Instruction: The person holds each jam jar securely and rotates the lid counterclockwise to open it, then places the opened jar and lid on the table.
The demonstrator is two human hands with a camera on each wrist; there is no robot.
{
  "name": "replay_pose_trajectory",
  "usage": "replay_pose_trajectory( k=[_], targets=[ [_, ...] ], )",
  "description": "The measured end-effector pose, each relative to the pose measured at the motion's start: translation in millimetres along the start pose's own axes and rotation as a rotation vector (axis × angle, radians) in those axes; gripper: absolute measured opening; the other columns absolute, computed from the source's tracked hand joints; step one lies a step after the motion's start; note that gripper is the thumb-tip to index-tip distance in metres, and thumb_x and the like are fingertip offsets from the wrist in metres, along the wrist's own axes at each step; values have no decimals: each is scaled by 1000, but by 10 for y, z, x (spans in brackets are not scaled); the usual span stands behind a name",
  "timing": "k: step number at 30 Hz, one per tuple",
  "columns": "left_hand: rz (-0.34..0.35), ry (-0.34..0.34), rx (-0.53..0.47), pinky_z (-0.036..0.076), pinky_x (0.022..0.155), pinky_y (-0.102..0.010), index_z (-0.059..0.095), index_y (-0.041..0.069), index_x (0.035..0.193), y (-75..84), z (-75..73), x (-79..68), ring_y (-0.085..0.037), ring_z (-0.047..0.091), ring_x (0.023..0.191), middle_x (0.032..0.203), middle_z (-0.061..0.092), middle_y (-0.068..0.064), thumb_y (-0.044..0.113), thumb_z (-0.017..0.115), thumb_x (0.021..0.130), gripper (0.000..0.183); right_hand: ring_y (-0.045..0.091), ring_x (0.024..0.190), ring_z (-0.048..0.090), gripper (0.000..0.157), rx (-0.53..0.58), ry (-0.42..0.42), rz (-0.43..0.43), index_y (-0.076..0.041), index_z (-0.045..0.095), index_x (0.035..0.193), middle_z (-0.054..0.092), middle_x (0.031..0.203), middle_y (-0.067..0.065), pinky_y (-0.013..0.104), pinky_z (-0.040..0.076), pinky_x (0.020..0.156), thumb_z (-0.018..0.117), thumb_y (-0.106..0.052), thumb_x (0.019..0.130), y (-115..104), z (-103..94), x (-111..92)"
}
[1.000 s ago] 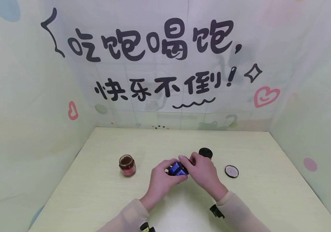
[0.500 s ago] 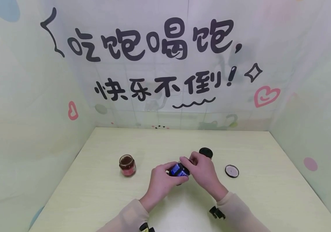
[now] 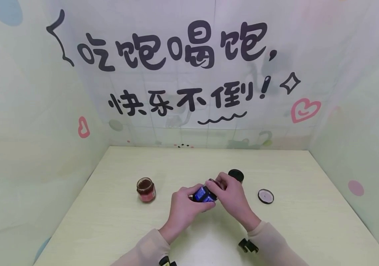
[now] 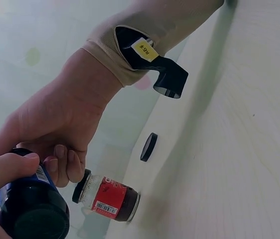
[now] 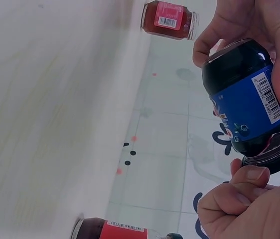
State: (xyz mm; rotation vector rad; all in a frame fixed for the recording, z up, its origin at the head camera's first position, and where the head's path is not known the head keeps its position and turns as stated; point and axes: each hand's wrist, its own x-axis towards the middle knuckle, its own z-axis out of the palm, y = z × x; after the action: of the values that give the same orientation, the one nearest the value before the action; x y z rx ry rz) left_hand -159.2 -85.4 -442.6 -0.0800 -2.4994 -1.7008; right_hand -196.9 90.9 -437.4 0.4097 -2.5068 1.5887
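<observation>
My left hand (image 3: 183, 207) grips a dark jar with a blue label (image 3: 204, 194), held tilted above the table. At the jar's mouth end, my right hand (image 3: 235, 198) holds the black lid (image 5: 275, 157) with curled fingers. The right wrist view shows the lid at the jar's neck, with a torn-looking clear film edge beside it; how firmly it sits I cannot tell. The jar's dark base (image 4: 39, 219) faces the left wrist camera. Part of the label is hidden by my left fingers.
An uncapped jar with a pink-red label (image 3: 146, 191) stands at the left. Behind my right hand is a red-labelled jar (image 4: 109, 198) with a black lid (image 3: 235, 174). A loose lid (image 3: 265, 196) lies white inside up, to the right. Fabric walls (image 3: 352, 140) enclose the table.
The blue-labelled jar has shifted slightly to the right and turned a little in my hands. My right fingers have risen slightly at the lid. The things on the table have not moved.
</observation>
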Motion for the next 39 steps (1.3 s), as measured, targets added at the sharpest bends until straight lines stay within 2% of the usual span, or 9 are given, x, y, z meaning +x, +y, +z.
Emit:
replay_pose_trajectory(
  k=[8,14,20,32,39],
  targets=[
    [10,30,6,57,67,-28,72,16,126,-2,-20,-17,-15,64,87,100,66,-5,43,96,61,74,17,62,39,35,65,1,8,-14,55,80,40,66,3,26,29,55,74,-40,92,-32,26,-4],
    [20,41,3,57,67,-28,73,17,124,11,-33,-20,-17,64,86,98,65,-6,43,96,61,72,16,63,40,28,91,-6,-8,-10,55,81,42,67,6,25,31,57,73,-27,94,-263,-23,-60],
    [30,42,11,57,67,-27,74,18,123,18,-46,-16,-17,64,86,97,65,-6,44,96,60,71,14,62,40,27,125,-15,-29,-10,55,82,42,67,2,27,33,56,73,-26,94,-410,-65,-110],
    [36,39,35,57,67,-27,74,21,124,20,-89,-45,-15,64,85,97,65,-3,48,95,60,72,16,63,41,23,131,-42,-47,-12,57,84,43,68,5,25,32,58,72,-26,95,-358,-43,-100],
    [39,33,37,57,67,-27,73,21,124,32,-126,-54,-15,63,84,95,64,-2,47,95,61,72,17,63,43,28,88,-34,-84,-19,58,86,44,68,2,28,34,57,72,-42,93,-29,50,-9]
  ],
)
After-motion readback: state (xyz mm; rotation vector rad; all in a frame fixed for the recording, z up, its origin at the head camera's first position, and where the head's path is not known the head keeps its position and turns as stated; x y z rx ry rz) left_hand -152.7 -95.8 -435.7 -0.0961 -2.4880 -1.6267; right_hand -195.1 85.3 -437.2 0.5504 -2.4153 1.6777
